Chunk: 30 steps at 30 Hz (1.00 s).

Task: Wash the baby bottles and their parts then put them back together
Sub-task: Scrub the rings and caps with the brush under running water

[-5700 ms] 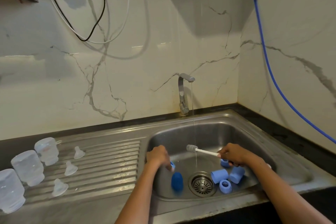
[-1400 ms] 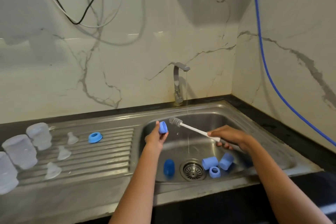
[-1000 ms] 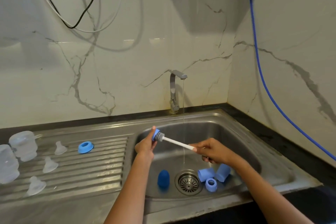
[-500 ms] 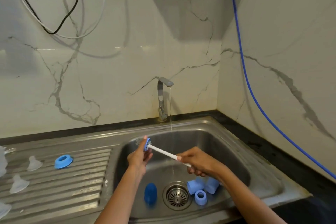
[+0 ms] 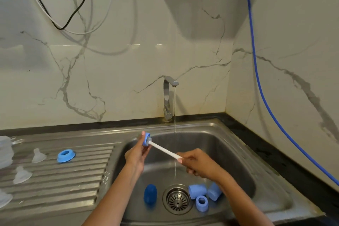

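So we've got our left hand (image 5: 136, 154) up over the left rim of the sink (image 5: 238, 154), fingers pinched round a small blue bottle ring (image 5: 146, 139), held level with the edge of the basin. Our right hand (image 5: 197, 164) is wrapped round the end of the white brush (image 5: 165, 149), and the bristle head is poked right into the ring's opening. The tap (image 5: 168, 97) is running a thin stream of water just to the right of the ring, not touching it.

Down in the basin, left of the drain (image 5: 177, 199), a dark blue cap (image 5: 150, 195) is lying on its own. On the right of the drain there's a huddle of three pale blue parts (image 5: 199, 191), touching each other.

Over on the ribbed drainboard (image 5: 60, 180) another blue ring (image 5: 65, 155) sits flat, with clear teats (image 5: 38, 155) just to its left. The clear bottles (image 5: 5, 149) are half cut off at the left edge
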Available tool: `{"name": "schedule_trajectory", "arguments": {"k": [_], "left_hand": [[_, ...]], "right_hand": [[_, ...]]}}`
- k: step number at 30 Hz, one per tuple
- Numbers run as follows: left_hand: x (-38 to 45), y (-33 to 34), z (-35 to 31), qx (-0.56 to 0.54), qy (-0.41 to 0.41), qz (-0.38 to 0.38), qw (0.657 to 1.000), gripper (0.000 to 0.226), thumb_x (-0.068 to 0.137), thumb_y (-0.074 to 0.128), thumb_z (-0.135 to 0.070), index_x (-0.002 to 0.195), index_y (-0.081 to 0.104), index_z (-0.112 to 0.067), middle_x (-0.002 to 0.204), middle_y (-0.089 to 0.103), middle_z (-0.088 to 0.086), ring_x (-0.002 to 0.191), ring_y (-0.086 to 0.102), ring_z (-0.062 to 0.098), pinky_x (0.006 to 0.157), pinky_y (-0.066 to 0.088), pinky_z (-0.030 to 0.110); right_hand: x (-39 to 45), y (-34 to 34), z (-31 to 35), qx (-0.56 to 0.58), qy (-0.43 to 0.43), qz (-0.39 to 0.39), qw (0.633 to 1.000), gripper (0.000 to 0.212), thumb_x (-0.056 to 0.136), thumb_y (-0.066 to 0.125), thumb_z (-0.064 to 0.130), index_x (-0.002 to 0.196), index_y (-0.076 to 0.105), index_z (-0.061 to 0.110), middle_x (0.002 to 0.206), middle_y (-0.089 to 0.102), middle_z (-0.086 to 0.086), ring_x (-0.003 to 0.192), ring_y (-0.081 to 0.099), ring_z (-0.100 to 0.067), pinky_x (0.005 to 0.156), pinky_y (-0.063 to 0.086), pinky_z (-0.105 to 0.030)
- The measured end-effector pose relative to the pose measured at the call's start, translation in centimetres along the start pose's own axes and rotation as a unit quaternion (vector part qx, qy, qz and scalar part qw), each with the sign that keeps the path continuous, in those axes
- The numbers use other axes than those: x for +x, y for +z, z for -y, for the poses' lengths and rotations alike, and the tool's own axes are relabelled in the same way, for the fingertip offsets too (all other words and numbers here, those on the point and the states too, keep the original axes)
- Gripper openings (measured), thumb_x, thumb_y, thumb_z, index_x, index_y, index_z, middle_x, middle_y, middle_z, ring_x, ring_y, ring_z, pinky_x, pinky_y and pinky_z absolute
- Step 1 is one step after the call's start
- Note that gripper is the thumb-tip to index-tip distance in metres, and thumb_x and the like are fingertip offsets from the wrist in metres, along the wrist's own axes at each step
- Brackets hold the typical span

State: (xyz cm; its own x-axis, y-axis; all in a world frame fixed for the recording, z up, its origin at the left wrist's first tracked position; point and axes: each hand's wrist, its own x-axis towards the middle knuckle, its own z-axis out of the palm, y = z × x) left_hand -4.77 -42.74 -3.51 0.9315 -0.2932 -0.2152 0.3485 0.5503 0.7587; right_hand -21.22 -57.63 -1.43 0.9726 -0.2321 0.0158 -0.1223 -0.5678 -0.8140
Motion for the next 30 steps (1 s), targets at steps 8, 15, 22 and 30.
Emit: {"name": "schedule_trajectory", "arguments": {"k": [8,15,22,30], "left_hand": [[0.0,-0.1,-0.3,0.022,-0.012,-0.035,0.999,0.034,0.081,0.070,-0.034,0.092,0.061,-0.003,0.096,0.066,0.017,0.086,0.065,0.022,0.085,0.054,0.036],[-1.1,0.1,-1.3,0.007,-0.002,-0.024,1.000,0.035,0.082,0.071,-0.030,0.098,0.061,-0.001,0.097,0.064,0.015,0.083,0.065,0.021,0.085,0.054,0.034],[-1.2,-0.6,-1.0,0.013,-0.036,0.023,0.999,0.031,0.081,0.072,-0.023,0.101,0.062,-0.001,0.097,0.066,0.015,0.089,0.066,0.023,0.093,0.052,0.037],[-1.9,0.6,-1.9,-0.019,-0.024,0.030,0.999,0.023,0.084,0.068,-0.020,0.094,0.060,-0.001,0.098,0.064,0.016,0.098,0.064,0.024,0.089,0.052,0.036]], "right_hand": [[0.1,-0.6,-0.2,0.029,-0.021,0.011,0.999,0.023,0.094,0.059,0.027,0.115,0.069,0.022,0.056,0.059,-0.001,0.043,0.046,-0.008,0.044,0.039,-0.022],[-0.7,-0.6,0.1,0.122,0.024,0.074,0.989,0.024,0.097,0.054,0.033,0.114,0.068,0.025,0.053,0.053,-0.001,0.039,0.037,-0.007,0.038,0.030,-0.018],[0.3,1.5,0.3,-0.168,-0.072,-0.060,0.981,0.033,0.097,0.053,0.035,0.130,0.059,0.030,0.085,0.070,0.002,0.054,0.050,-0.007,0.051,0.044,-0.022],[-0.7,-2.3,0.2,0.068,0.015,0.055,0.996,0.020,0.094,0.058,0.038,0.111,0.068,0.035,0.054,0.047,0.001,0.043,0.034,-0.007,0.041,0.031,-0.019]]}}
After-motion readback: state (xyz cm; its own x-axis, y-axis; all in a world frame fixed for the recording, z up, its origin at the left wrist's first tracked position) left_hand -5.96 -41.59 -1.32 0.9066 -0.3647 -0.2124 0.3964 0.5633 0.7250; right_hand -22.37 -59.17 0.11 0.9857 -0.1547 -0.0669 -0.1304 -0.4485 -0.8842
